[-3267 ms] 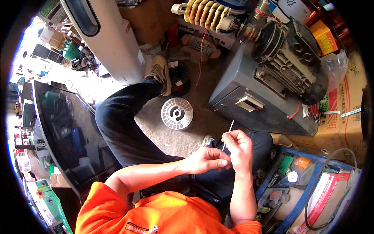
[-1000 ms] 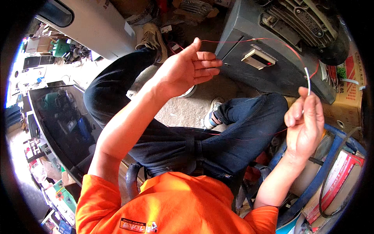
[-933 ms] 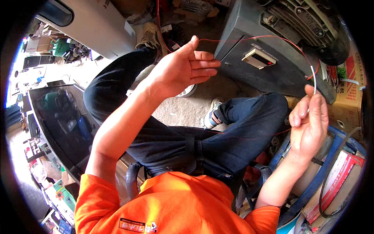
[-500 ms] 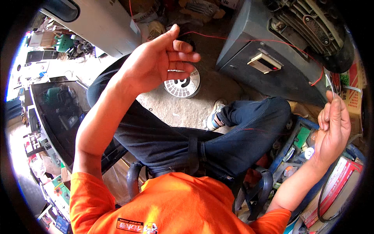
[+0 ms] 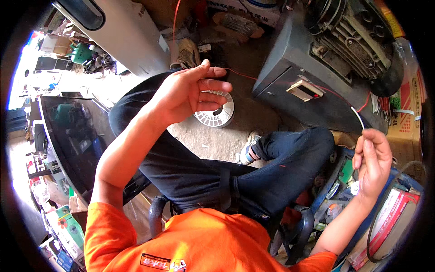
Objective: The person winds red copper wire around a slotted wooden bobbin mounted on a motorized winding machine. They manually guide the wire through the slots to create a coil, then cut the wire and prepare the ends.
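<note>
In front of my left thigh, my left hand is raised with the thumb up and the fingers loosely bent and apart. Nothing shows in its grip. A thin red wire runs from beside its fingertips rightward across the grey cabinet. Out on the right, my right hand pinches a thin white tube between thumb and fingers. The tube points up and left, and the wire reaches its tip. Whether the wire goes inside cannot be made out. Below my left fingers, a white slotted spool lies on the floor.
The grey cabinet with a small display stands ahead on the right, a finned motor on top. Thin white and red tubes are bunched beside it. A cluttered blue crate sits by my right arm. A dark screen panel leans left.
My right hand has moved left and downward with the white tube, which now shows against the cabinet. My left hand has dropped lower in view. The wire also sits lower.
</note>
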Demonstrator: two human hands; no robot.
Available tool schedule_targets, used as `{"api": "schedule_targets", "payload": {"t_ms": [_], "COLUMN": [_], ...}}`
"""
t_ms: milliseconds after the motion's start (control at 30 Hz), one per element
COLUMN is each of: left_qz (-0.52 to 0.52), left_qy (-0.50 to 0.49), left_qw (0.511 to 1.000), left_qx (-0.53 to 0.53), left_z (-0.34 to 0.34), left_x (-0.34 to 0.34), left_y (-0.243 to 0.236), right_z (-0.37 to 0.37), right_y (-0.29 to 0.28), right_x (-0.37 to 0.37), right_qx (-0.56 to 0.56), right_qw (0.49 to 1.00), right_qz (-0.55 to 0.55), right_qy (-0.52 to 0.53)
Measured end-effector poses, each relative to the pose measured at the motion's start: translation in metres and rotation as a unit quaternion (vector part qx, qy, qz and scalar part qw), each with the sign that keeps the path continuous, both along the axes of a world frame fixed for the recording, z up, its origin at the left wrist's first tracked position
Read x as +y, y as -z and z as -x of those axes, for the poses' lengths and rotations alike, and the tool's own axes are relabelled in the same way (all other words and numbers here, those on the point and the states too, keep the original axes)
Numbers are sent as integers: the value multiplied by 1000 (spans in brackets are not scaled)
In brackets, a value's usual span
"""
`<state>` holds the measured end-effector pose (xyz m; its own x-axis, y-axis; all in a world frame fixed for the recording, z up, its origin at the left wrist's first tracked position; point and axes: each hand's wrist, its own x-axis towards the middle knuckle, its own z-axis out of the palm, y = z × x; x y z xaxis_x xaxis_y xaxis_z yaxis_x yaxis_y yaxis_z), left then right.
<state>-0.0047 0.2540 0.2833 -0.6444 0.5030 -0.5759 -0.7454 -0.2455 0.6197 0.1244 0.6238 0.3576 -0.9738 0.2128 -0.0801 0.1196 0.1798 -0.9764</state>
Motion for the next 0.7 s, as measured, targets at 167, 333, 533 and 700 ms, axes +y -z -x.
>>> {"api": "schedule_targets", "payload": {"t_ms": [167, 333, 533, 700], "left_qz": [-30, -55, -84, -68], "left_qy": [-7, -3, 25, 9], "left_qw": [999, 996, 990, 991], "left_qx": [28, 63, 114, 114], "left_z": [-1, -5, -11, -22], "left_x": [2, 2, -6, -3], "left_y": [3, 2, -1, -9], "right_z": [5, 19, 41, 52], "right_y": [8, 30, 67, 115], "right_x": [-11, -22, -49, -70], "right_qx": [-8, -32, -63, -151], "right_qw": [999, 998, 994, 971], "right_qz": [46, 9, 56, 154], "right_qy": [-25, -49, -68, -101]}}
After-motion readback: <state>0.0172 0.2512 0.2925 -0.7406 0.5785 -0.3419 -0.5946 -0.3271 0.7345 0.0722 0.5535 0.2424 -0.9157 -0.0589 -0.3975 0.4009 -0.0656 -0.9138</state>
